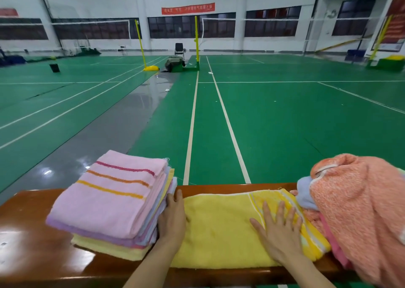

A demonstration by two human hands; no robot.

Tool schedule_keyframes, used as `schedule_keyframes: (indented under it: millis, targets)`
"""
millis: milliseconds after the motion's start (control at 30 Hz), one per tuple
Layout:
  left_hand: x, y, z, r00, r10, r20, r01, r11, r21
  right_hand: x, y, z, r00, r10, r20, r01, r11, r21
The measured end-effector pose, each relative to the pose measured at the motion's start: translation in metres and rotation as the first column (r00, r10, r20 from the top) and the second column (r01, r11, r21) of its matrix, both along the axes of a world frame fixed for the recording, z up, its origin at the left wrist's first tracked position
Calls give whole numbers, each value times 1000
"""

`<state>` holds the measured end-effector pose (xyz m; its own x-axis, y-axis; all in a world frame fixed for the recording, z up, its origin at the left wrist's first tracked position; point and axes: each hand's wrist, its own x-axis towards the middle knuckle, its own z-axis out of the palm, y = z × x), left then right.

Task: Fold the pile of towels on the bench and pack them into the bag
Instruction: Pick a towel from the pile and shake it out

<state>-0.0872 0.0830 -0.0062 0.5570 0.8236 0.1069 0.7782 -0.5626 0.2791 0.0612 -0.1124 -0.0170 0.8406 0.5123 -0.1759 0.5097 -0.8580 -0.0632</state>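
Observation:
A yellow towel (221, 228) lies spread flat on the brown wooden bench (30, 239) in front of me. My left hand (173, 220) rests flat on its left end, fingers straight, right beside a stack of folded towels (109, 202) topped by a pink striped one. My right hand (278, 230) presses flat with spread fingers on the towel's right part, near its white stripes. To the right sits a heap of unfolded towels (359, 211), mostly orange, with a pale blue one poking out. No bag is in view.
Beyond the bench stretches a green badminton court floor (274, 123) with white lines and a grey strip. Far off stand yellow net posts (196, 40), a black chair (179, 49) and a small black bin (54, 67).

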Motion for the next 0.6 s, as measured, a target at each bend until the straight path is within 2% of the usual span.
schedule_keyframes:
  millis: [100,200,267,300,367,433,600]
  targets:
    - [11,-1,11,989,108,100,-104,993,-47,-1,-1,3,1000,-26,-11,27,1000,5]
    - [15,-1,12,964,154,214,-120,979,-164,-3,10,12,999,-41,-5,41,992,120]
    - [15,-7,11,964,145,224,-94,970,-223,-5,34,18,992,100,80,-117,964,240]
    - [14,-11,9,969,126,213,-80,974,-210,-7,49,18,976,190,103,-211,944,253]
    - [10,-15,5,964,106,245,-66,984,-166,-6,76,14,960,269,76,-280,925,258]
    - [7,-10,0,944,129,303,-81,983,-166,-2,88,5,967,256,11,-251,939,234]
    - [8,-7,-2,858,112,501,-44,989,-144,13,79,-5,996,89,19,-90,990,106]
